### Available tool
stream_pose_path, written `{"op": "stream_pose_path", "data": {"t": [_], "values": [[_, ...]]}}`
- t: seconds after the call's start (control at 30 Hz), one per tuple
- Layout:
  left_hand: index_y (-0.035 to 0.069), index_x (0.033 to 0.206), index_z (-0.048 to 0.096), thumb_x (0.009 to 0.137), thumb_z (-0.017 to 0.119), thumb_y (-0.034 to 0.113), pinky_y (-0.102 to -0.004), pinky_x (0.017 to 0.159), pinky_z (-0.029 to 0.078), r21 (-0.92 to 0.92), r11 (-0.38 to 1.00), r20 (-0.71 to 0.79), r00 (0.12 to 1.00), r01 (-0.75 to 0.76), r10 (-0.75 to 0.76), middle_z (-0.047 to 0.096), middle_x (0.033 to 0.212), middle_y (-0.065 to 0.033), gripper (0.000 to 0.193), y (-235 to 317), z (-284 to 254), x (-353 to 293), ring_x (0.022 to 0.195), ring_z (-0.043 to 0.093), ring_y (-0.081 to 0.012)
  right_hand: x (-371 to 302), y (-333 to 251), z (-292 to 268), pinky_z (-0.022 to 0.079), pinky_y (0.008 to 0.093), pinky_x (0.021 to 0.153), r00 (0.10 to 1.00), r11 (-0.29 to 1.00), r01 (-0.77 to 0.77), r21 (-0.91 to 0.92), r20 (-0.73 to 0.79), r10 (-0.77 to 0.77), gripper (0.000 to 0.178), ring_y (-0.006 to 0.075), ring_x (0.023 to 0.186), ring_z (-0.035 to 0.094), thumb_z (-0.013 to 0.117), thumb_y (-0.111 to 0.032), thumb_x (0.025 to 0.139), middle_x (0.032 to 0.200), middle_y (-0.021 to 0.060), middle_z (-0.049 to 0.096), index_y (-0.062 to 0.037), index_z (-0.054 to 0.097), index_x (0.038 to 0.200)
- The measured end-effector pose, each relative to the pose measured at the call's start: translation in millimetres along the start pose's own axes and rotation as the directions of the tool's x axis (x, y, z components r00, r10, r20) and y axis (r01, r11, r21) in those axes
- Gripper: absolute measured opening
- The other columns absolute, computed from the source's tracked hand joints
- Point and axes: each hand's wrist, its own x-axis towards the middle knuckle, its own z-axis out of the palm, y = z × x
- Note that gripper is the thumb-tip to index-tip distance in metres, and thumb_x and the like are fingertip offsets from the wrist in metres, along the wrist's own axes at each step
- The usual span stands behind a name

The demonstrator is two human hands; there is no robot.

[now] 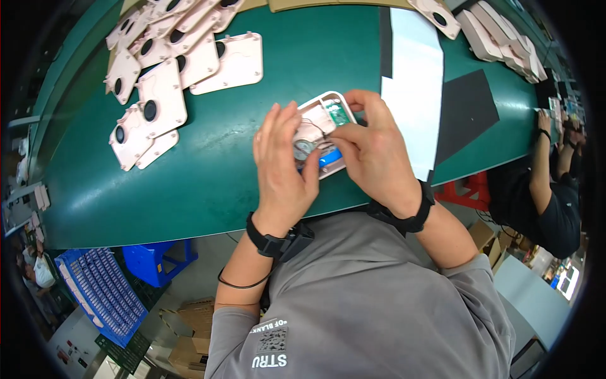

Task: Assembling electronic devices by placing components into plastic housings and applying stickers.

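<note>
A pale pink plastic casing lies tilted between my hands at the front middle of the green table, its inside facing up. Within it are a green circuit board, thin dark wires, a round metallic part and a blue cylindrical part. My left hand grips the casing's left side, fingers along the outside and thumb over the lower part. My right hand pinches the dark wires above the casing's middle, while its other fingers curl around the right edge.
Several pale pink panels with black round inserts are piled at the far left of the green table. A white sheet and a black sheet lie to the right. More casings stand at far right. A co-worker sits beyond.
</note>
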Motion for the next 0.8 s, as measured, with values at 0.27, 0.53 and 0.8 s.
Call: {"op": "stream_pose_path", "data": {"t": [0.27,0.53,0.8], "values": [[0.006,0.135,0.054,0.085,0.076,-0.002,-0.0582,0.115,0.035,-0.005,1.0,0.033,0.999,-0.007,0.007,0.052,0.155,-0.0207,0.055,1,-3,4,0.147,0.047,-0.0443,19,2,3,0.054,0.0422,0.083,0.962,0.956,-0.272,0.115,0.068,0.265,0.022,0.039,0.108,0.064,0.078,0.01,0.076,0.119,0.0199,0.06,0.002,0.062,0.089],[0.004,0.136,0.052,0.085,0.076,-0.003,-0.0583,0.114,0.036,-0.007,1.0,0.047,0.998,-0.03,0.03,0.051,0.155,-0.0213,0.057,1,-4,5,0.142,0.049,-0.0457,53,3,-24,0.054,0.0444,0.077,0.962,0.987,-0.133,-0.09,0.226,0.151,0.023,0.0397,0.099,0.067,0.08,0.001,0.079,0.112,0.0204,0.065,0.0007,0.06,0.09],[-0.003,0.147,0.042,0.082,0.082,0.004,-0.0581,0.114,0.037,0.071,0.997,-0.037,0.998,0.043,-0.041,0.048,0.153,-0.027,0.077,7,-7,4,0.142,0.047,-0.0492,204,44,46,0.058,0.051,0.083,0.923,0.954,0.219,-0.204,0.361,-0.134,0.027,0.0421,0.095,0.074,0.075,-0.024,0.091,0.101,0.024,0.076,0.0011,0.076,0.1]]}}
